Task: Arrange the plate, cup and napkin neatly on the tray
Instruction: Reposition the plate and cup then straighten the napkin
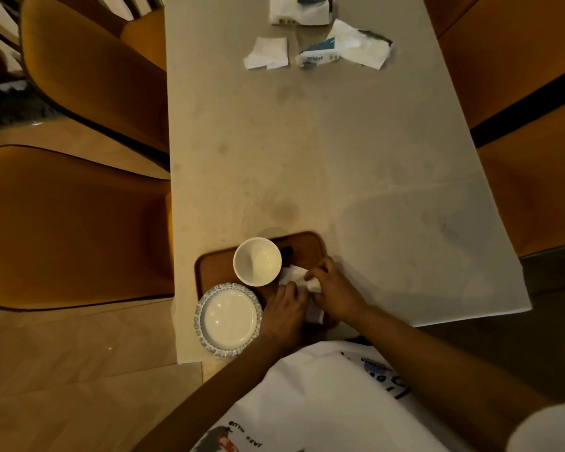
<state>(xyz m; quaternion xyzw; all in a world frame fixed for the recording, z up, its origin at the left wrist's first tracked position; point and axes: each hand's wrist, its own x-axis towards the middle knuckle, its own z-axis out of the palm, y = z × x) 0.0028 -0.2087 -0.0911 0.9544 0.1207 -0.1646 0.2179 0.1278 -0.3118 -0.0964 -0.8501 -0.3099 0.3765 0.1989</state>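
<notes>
Fingers (310, 275) of both hands pinch white, creased napkin (292, 275).

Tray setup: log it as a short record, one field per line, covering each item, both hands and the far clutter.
tray: brown, at the near table edge
cup: white, empty, upright on the tray
plate: white with patterned rim, empty, at the tray's near left corner, overhanging its edge
napkin: white, on the tray right of the cup, partly hidden under the hands
left hand: pressing on the napkin
right hand: pinching a napkin fold
far end of table: loose tissues and opened tissue packs
</notes>
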